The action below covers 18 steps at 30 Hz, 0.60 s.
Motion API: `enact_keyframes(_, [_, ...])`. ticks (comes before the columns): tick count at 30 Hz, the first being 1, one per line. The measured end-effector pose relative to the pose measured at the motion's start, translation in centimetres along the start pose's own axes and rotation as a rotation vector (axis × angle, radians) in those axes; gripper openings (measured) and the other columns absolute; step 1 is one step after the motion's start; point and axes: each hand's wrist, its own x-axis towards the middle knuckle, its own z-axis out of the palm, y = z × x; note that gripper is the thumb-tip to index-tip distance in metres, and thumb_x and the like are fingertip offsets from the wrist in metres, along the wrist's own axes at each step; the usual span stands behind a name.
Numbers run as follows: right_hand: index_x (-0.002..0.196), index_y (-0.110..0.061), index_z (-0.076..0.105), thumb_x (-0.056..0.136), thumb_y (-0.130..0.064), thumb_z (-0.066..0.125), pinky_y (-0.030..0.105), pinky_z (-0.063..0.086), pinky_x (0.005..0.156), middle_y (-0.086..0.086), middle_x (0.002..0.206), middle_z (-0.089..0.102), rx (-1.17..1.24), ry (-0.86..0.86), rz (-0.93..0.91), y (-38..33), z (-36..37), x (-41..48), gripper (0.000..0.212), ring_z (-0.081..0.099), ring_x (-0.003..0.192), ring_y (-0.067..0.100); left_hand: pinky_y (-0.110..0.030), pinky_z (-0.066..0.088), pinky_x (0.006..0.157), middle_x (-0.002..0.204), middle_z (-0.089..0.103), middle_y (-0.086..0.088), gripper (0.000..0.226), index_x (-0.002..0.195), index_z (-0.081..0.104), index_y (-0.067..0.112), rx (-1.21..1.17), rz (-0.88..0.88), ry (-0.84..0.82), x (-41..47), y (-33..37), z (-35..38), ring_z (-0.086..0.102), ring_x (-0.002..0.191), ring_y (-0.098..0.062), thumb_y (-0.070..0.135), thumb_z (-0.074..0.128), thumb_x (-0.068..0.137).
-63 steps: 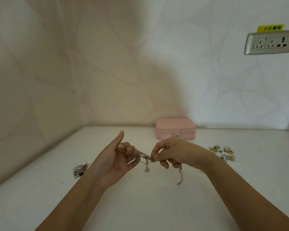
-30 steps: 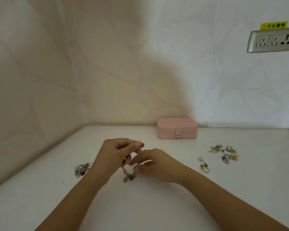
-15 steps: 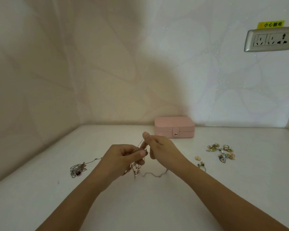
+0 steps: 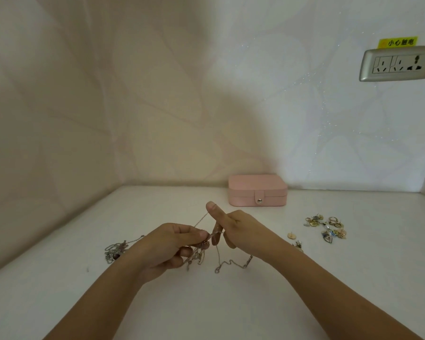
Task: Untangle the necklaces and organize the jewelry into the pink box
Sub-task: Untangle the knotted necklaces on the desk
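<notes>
My left hand point(image 4: 167, 244) pinches the necklace tangle point(image 4: 198, 253) mid-table. My right hand point(image 4: 241, 231) pinches one fine chain point(image 4: 201, 219), drawn toward twelve o'clock. It looks light, limp, slippery and easily kinked, so I'd hold close to the knot. The pink box point(image 4: 257, 190) sits shut at one o'clock.

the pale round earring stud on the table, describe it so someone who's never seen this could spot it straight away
Start at the pink box against the back wall and come forward and right to the heap of earrings on the white table. Just left of that heap lies the stud, a plain pale round disc, unlike the heap's gold hoops and blue pieces.
</notes>
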Motion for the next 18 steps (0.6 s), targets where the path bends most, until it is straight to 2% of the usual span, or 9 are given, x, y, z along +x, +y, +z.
enact_keyframes(4, [0.074,-0.012,0.07,0.082,-0.078,0.02,0.021,0.031,0.053,0.0,0.05,0.042,0.01,-0.019,0.016,0.0,-0.4,-0.2,0.083,0.034,0.033,0.003,-0.01,0.023,0.036,0.072,0.061,0.002,0.005,0.085,0.07,0.01,-0.094,-0.052,-0.002,0.2,0.0,0.0,0.035,0.044,-0.002,0.013,0.067,0.083])
enact_keyframes(5, [0.074,-0.012,0.07,0.082,-0.078,0.02,0.021,0.03,0.052,-0.002,0.05,0.041,0.021,-0.029,0.02,-0.1,-0.5,-0.2,0.083,0.032,0.031,0.003,-0.01,0.023,0.035,0.072,0.059,0.002,0.01,0.088,0.071,0.01,-0.114,-0.06,-0.016,0.1,0.0,-0.1,0.034,0.044,-0.002,0.015,0.068,0.08])
enact_keyframes(8, [0.074,-0.014,0.069,0.082,-0.079,0.021,0.02,0.028,0.048,-0.004,0.049,0.041,0.037,-0.05,0.037,-0.1,-0.6,-0.3,0.082,0.03,0.035,0.007,-0.009,0.025,0.033,0.068,0.059,0.002,0.036,0.099,0.066,0.008,-0.154,-0.125,-0.069,-0.2,0.2,-0.2,0.032,0.04,-0.002,0.039,0.062,0.08])
enact_keyframes(10, [0.074,-0.014,0.07,0.082,-0.079,0.021,0.021,0.029,0.047,-0.004,0.05,0.043,0.012,-0.057,0.045,-0.1,-0.5,-0.3,0.082,0.03,0.037,0.009,-0.01,0.026,0.03,0.068,0.062,-0.003,0.044,0.099,0.057,0.009,-0.144,-0.189,-0.094,-0.4,0.4,0.1,0.032,0.035,-0.002,0.049,0.056,0.081])
enact_keyframes(14, [0.07,-0.015,0.067,0.081,-0.08,0.025,0.021,0.03,0.048,-0.004,0.051,0.042,0.017,-0.043,0.066,-0.1,-0.7,-0.3,0.079,0.031,0.04,0.01,-0.014,0.033,0.031,0.078,0.068,-0.013,0.027,0.094,0.047,0.009,-0.147,-0.21,-0.065,-0.4,0.5,0.2,0.042,0.036,-0.008,0.033,0.06,0.088])
enact_keyframes(18, [0.069,-0.014,0.065,0.076,-0.083,0.027,0.021,0.028,0.047,-0.007,0.048,0.039,0.011,-0.039,0.081,0.0,-1.1,-0.2,0.079,0.027,0.041,0.011,-0.017,0.03,0.039,0.069,0.061,-0.001,0.025,0.092,0.057,0.01,0.19,-0.055,0.072,0.0,-0.1,0.1,0.043,0.05,-0.011,0.027,0.072,0.082])
